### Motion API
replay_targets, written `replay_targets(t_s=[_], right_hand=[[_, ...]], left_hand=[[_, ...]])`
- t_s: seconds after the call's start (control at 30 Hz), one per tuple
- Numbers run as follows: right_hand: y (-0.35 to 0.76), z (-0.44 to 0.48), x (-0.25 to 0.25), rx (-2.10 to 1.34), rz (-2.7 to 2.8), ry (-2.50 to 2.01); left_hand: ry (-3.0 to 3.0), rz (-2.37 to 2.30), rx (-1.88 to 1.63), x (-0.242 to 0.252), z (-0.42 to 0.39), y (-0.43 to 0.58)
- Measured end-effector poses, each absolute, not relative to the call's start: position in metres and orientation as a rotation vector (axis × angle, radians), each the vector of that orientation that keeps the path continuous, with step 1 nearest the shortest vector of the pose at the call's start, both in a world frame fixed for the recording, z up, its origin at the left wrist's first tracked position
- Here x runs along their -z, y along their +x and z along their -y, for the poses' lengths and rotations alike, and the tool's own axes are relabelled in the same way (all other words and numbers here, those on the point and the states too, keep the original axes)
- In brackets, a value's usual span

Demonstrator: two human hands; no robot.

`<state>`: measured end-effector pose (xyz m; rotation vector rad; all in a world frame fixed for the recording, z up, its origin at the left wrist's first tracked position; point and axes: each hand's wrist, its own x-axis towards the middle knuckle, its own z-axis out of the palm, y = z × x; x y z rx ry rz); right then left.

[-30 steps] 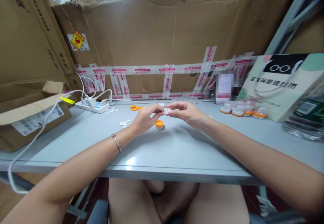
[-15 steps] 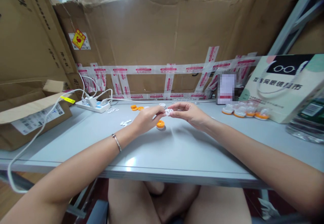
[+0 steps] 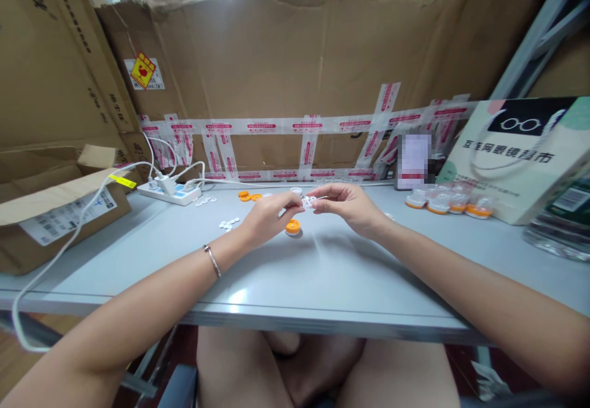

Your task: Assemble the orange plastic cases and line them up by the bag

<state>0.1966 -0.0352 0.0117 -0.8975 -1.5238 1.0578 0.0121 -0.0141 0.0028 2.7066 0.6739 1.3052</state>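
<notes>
Above the grey table, my left hand (image 3: 271,212) pinches a small white plastic part with holes (image 3: 308,201) from the left. My right hand (image 3: 346,206) has its thumb and fingertips closed on the same part from the right. Just below the hands, an orange cap with a white base (image 3: 292,228) rests on the table. Several small white discs (image 3: 229,223) lie left of my left hand, and more white discs (image 3: 205,200) sit farther back. Behind them are several orange rings (image 3: 250,197). Clear plastic pieces (image 3: 338,180) partly show behind my right hand.
At the right stand several clear-topped orange-based pieces (image 3: 449,201), a paper bag (image 3: 504,162), a large clear bottle (image 3: 560,217) and a propped phone (image 3: 413,161). A power strip (image 3: 170,193) with cables and an open cardboard box (image 3: 69,211) are at left. Tall cardboard (image 3: 258,58) walls the back.
My right hand's fingers have shifted slightly on the white part, which sits a touch farther right. My left hand keeps nearly the same place.
</notes>
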Motion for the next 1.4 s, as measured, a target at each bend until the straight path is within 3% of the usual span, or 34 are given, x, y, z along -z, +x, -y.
replay_targets(t_s=[0.7, 1.03, 1.27, 1.4], right_hand=[[0.197, 0.032, -0.009, -1.170, 1.512, -0.862], [0.199, 0.029, -0.007, -1.120, 1.557, -1.044], [0.201, 0.021, 0.003, -0.932, 1.663, -1.110], [0.190, 0.022, 0.007, -0.894, 1.677, -1.040]], left_hand=[[2.831, -0.588, -1.339, 0.000, 0.011, 0.011], [2.668, -0.761, -1.009, -0.006, 0.006, 0.007], [2.589, -1.074, -0.383, -0.005, -0.013, -0.013], [2.534, -1.014, -0.364, 0.000, -0.016, -0.011]])
